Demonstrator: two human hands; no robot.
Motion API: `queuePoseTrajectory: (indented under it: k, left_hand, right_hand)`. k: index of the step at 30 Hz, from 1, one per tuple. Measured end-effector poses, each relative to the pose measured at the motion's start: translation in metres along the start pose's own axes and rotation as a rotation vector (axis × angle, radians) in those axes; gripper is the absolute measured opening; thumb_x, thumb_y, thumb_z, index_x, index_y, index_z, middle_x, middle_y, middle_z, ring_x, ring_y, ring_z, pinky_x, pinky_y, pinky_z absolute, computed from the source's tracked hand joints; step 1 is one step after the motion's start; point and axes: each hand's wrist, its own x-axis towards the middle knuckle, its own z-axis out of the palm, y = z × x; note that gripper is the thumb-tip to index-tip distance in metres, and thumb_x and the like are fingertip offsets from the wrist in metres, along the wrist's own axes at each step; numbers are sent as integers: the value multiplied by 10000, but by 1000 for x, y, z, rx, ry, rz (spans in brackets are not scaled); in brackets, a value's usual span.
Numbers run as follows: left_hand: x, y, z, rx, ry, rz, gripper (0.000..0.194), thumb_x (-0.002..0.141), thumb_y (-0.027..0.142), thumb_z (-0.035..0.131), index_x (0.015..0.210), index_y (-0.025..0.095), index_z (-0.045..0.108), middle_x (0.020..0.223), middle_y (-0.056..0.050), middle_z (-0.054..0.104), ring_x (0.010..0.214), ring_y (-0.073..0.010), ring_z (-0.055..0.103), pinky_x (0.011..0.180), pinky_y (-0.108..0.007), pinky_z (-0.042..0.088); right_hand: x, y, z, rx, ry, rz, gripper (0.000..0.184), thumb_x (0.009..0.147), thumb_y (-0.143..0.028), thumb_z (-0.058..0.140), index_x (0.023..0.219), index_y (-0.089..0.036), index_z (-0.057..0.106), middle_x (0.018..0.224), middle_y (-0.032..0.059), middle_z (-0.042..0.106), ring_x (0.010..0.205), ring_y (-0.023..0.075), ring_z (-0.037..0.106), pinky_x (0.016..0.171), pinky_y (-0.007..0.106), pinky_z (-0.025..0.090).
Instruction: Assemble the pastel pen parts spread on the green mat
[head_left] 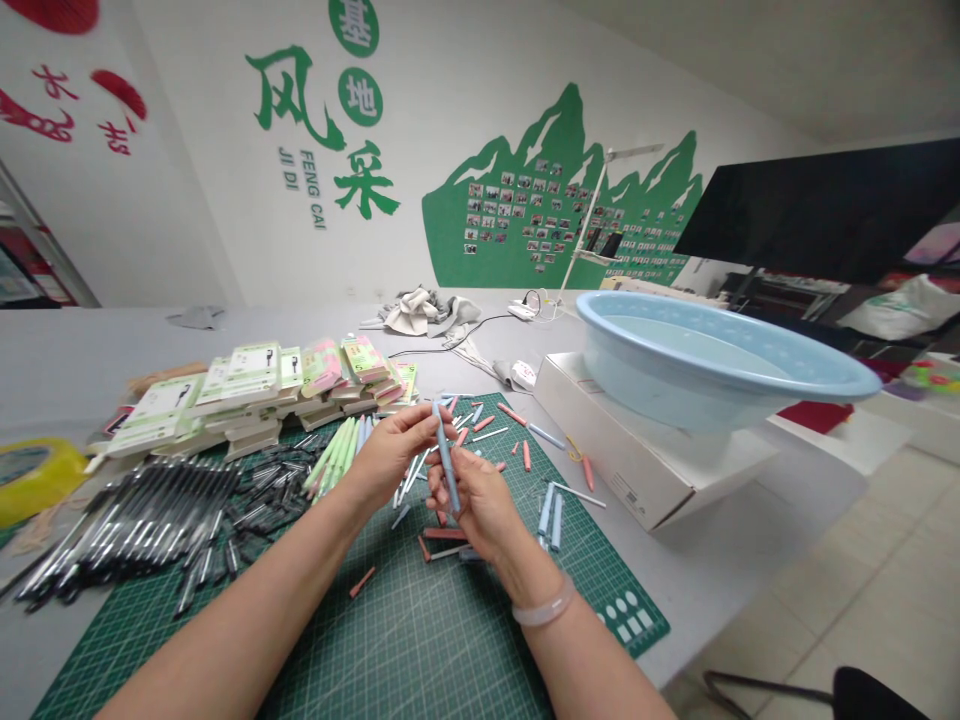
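Note:
A blue pen (448, 462) is held at a slant above the mat, between both hands. My left hand (397, 445) pinches its upper end with thumb and fingers. Around its lower part, the fingers of my right hand (480, 495) are closed. Beneath and around the hands lie loose pen parts: pink pieces (445, 533), white refills (409, 480) and blue barrels (555, 522). They rest on a green cutting mat (450, 640). Light green pens (336, 455) lie just left of my left hand.
Black pens (142, 515) lie in rows at the left, beside yellow tape (37, 480). Stacked small boxes (240, 385) stand behind them. At right, a blue basin (675, 370) sits on a white box (645, 460). Cloths (427, 312) and a cable (450, 340) lie at the back.

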Motion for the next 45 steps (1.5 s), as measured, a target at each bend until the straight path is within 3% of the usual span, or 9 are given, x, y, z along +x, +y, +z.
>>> queuePoseTrajectory:
  k: [4, 10, 15, 18, 21, 25, 33, 37, 45]
  left_hand:
    - [-3, -2, 3, -69, -17, -24, 194, 760, 277, 651, 891, 135, 644, 773, -57, 679, 715, -131, 612, 702, -235, 461]
    - [-8, -7, 2, -155, -21, -48, 208, 752, 274, 663, 901, 131, 647, 775, -65, 684, 713, -137, 625, 679, -231, 485]
    - [-3, -18, -13, -283, 195, -70, 216, 742, 241, 676, 931, 142, 642, 871, -72, 695, 786, -146, 651, 707, -240, 520]
    - [1, -21, -24, -390, 302, -76, 184, 747, 201, 671, 918, 141, 642, 884, -59, 701, 814, -140, 657, 743, -243, 533]
    - [1, -21, -29, -433, 325, -96, 157, 759, 178, 658, 908, 131, 646, 879, -57, 705, 793, -125, 660, 706, -209, 541]
    - [-2, -17, -27, -447, 312, -98, 128, 775, 163, 640, 898, 130, 649, 864, -51, 706, 718, -100, 658, 630, -172, 542]
    - [-5, -21, -15, -449, 313, -85, 108, 764, 145, 649, 872, 148, 643, 868, -38, 703, 775, -114, 668, 665, -188, 555]
    - [-5, -24, -11, -466, 319, -76, 114, 759, 158, 657, 872, 159, 644, 868, -36, 703, 779, -120, 670, 640, -185, 558]
    - [-4, -19, -17, -537, 378, -107, 107, 789, 149, 619, 874, 117, 676, 654, -23, 611, 532, -58, 579, 491, -127, 533]
  right_hand:
    - [0, 2, -2, 13, -26, 27, 195, 797, -323, 620, 820, -129, 617, 567, -12, 582, 414, 57, 459, 460, 192, 459]
    - [0, 6, -8, 175, -116, 202, 236, 816, -350, 598, 842, -116, 608, 518, -38, 537, 389, 38, 406, 465, 174, 456]
    - [-3, -6, -2, 113, -89, 100, 322, 851, -407, 527, 1085, -186, 544, 808, 45, 658, 582, 104, 583, 613, 289, 534]
    - [-6, -20, 3, 98, -135, 96, 449, 862, -500, 447, 1162, -177, 530, 856, 76, 656, 664, 139, 607, 690, 339, 524]
    - [-9, -29, 7, 108, -171, 65, 512, 868, -543, 386, 1181, -165, 535, 905, 94, 642, 706, 157, 599, 711, 365, 512]
    - [-11, -28, 8, 83, -202, 7, 445, 852, -435, 496, 1205, -165, 519, 949, 98, 631, 747, 166, 585, 698, 365, 515]
    - [-5, -22, 2, 126, -9, -155, 373, 843, -456, 524, 1058, -161, 601, 777, 60, 644, 716, 148, 589, 653, 283, 520]
    - [-7, -29, 4, 185, -17, -144, 399, 843, -490, 492, 1080, -185, 591, 873, 72, 661, 773, 167, 593, 667, 313, 525]
    - [-7, -31, -3, 278, 25, -129, 292, 838, -334, 508, 1070, -185, 602, 840, 40, 669, 827, 159, 604, 753, 316, 506]
